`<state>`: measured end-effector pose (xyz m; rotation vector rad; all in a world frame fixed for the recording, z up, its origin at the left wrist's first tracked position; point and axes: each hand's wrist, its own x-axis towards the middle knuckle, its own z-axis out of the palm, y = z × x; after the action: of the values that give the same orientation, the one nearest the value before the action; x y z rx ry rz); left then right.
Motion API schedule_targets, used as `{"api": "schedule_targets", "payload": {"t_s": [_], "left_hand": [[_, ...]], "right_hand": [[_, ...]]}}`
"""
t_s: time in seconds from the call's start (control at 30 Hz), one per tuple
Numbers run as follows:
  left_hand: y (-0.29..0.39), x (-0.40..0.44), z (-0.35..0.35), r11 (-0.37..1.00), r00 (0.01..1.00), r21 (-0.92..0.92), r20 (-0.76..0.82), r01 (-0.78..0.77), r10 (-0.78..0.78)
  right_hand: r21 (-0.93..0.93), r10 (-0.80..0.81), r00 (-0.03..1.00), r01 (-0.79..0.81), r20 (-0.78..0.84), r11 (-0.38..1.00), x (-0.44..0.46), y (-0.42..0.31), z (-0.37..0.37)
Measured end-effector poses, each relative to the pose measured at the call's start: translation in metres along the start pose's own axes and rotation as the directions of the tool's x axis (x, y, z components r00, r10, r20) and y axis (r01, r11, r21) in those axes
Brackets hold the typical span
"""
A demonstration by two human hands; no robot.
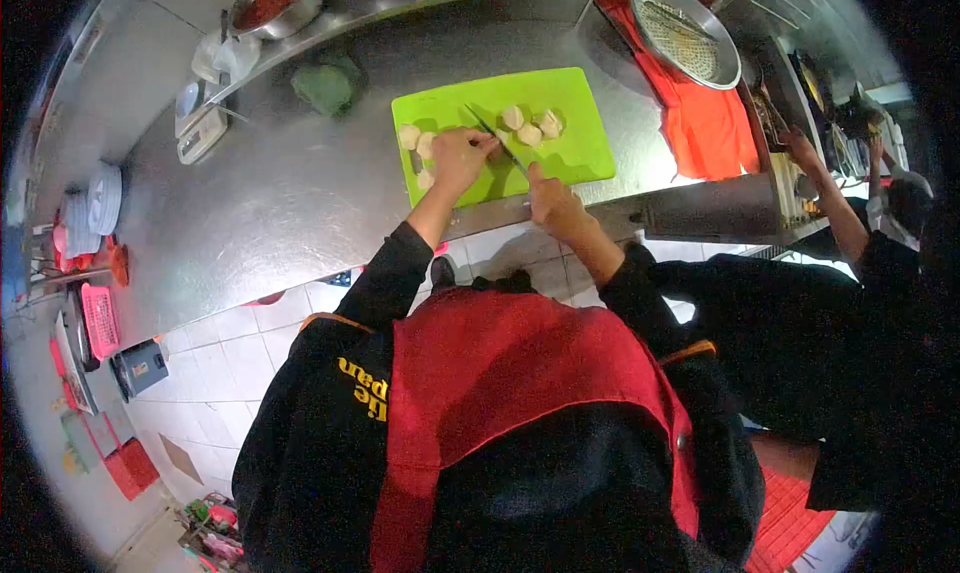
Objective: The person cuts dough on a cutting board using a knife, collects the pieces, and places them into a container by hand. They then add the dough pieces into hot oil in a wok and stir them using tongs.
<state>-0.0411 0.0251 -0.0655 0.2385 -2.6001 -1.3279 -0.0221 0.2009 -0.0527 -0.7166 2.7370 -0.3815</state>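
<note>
My right hand (556, 208) is closed round the handle of a kitchen knife (514, 160). Its dark blade slants up and left across a bright green cutting board (578, 161). Close beside the blade, my left hand (462, 161) has its fingers curled together over the board; whatever is under the fingertips is mostly hidden. Several pale round pieces of food (529, 134) lie to the right of the blade. More pale pieces (408, 136) are at the board's left side, partly behind my left hand.
The board rests on a steel counter (250, 203). A green crumpled bundle (326, 85) lies left of it, with a small scale (203, 133) farther left. At the back right, a metal bowl (690, 38) stands on red cloth (705, 123). A co-worker's arm (825, 178) reaches in at right.
</note>
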Motion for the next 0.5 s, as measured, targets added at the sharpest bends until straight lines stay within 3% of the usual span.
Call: {"api": "schedule_targets", "payload": {"t_s": [0.13,0.2,0.23,0.3,0.37,0.4,0.43,0.47,0.5], "left_hand": [[0.016,0.003,-0.009,0.999,0.997,0.038,0.063,0.036,-0.039],[0.029,0.009,-0.013,0.968,0.983,0.202,-0.077,-0.149,0.168],[0.036,0.016,-0.012,0.967,0.981,0.206,-0.088,-0.151,0.172],[0.048,0.032,-0.007,0.927,0.908,0.173,-0.203,-0.334,0.365],[0.054,0.050,0.004,0.859,0.900,0.290,0.023,-0.422,0.434],[0.071,0.055,0.004,0.852,0.934,0.420,0.300,-0.313,0.195],[0.089,0.060,0.003,0.798,0.863,0.562,0.493,-0.219,-0.111],[0.080,0.064,0.017,0.841,0.859,0.518,0.490,-0.152,-0.146],[0.058,0.064,0.037,0.841,0.909,0.512,0.411,-0.172,-0.065]], "right_hand": [[-0.007,-0.071,0.994,0.070,-0.080,0.998,0.014,0.007,-0.003],[0.050,-0.154,0.988,0.154,0.000,0.987,0.020,0.019,-0.006],[0.046,-0.164,0.986,0.164,-0.006,0.985,0.020,0.017,-0.007],[0.164,-0.144,0.972,0.175,-0.185,0.971,0.003,0.005,-0.005],[0.151,-0.182,0.973,0.203,-0.141,0.968,-0.005,-0.005,0.000],[0.134,-0.201,0.975,0.213,-0.097,0.968,-0.008,-0.009,0.002],[0.118,-0.193,0.978,0.202,-0.085,0.972,-0.014,-0.010,0.006],[0.098,-0.203,0.976,0.210,-0.077,0.973,-0.020,-0.010,0.010],[0.098,-0.231,0.969,0.238,-0.082,0.966,-0.026,-0.014,0.005]]}}
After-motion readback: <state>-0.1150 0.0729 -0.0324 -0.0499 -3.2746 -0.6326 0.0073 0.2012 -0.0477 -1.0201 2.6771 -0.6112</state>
